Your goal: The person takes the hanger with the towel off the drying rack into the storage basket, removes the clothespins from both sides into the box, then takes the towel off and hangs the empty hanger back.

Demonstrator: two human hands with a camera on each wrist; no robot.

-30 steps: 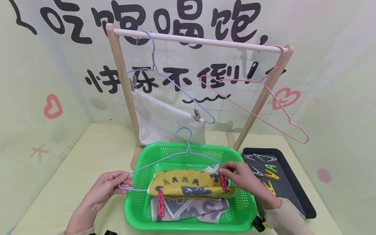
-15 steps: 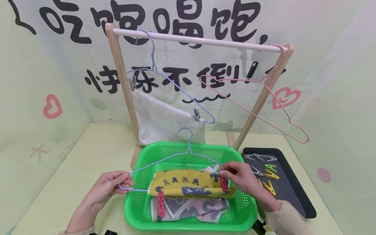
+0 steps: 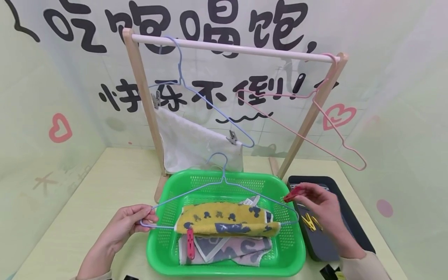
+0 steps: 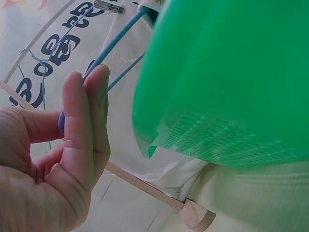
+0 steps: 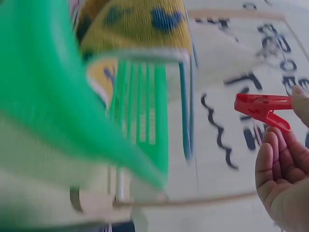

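My left hand [image 3: 131, 221] grips the left end of a blue wire hanger [image 3: 189, 191], held over a green basket [image 3: 154, 256]. A yellow towel [image 3: 224, 214] with dark blue prints is draped over the hanger's lower bar. One red clothespin [image 3: 190, 245] bites the towel near its left end. Right of the hanger, my right hand [image 3: 322, 206] pinches another red clothespin [image 5: 263, 105] between thumb and fingers, apart from the towel. Under the yellow towel, a pink and grey towel [image 3: 241, 249] lies in the basket.
Behind the basket stands a wooden rack with a white rail [image 3: 227, 47]. It carries a blue hanger [image 3: 206, 101] with a white towel [image 3: 196, 140] clipped on, and a pink hanger [image 3: 280, 120]. At right, a dark tray [image 3: 353, 221] holds yellow clothespins [image 3: 309, 222].
My right hand has drawn the red clothespin off the towel's right end and moved it right and up, toward the tray. The left hand keeps its grip on the hanger.
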